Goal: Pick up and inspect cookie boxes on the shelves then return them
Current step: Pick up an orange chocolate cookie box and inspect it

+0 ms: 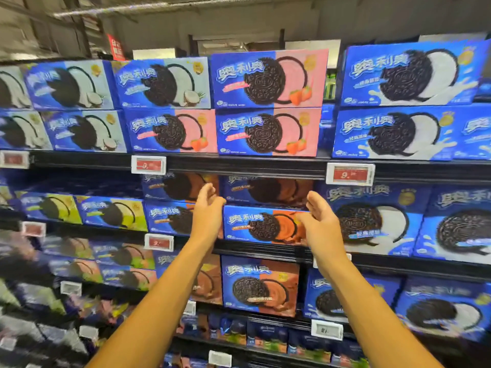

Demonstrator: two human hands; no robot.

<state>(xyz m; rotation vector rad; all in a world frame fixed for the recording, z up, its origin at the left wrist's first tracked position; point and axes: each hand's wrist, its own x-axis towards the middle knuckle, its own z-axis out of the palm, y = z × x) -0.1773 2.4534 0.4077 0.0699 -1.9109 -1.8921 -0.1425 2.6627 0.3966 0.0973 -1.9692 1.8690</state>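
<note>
With fingers loosely spread and grasping nothing, the left hand (pixel 207 208) and right hand (pixel 320 221) flank a blue-and-orange Oreo cookie box (pixel 261 224) standing on the middle shelf (pixel 255 249).

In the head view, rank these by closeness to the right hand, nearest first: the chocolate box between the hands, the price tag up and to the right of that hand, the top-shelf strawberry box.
From the right hand:
1. Chocolate box, just left of the hand, on the same shelf.
2. Price tag, on the shelf edge above, slightly right.
3. Strawberry box, top row, highest and farthest.
</note>
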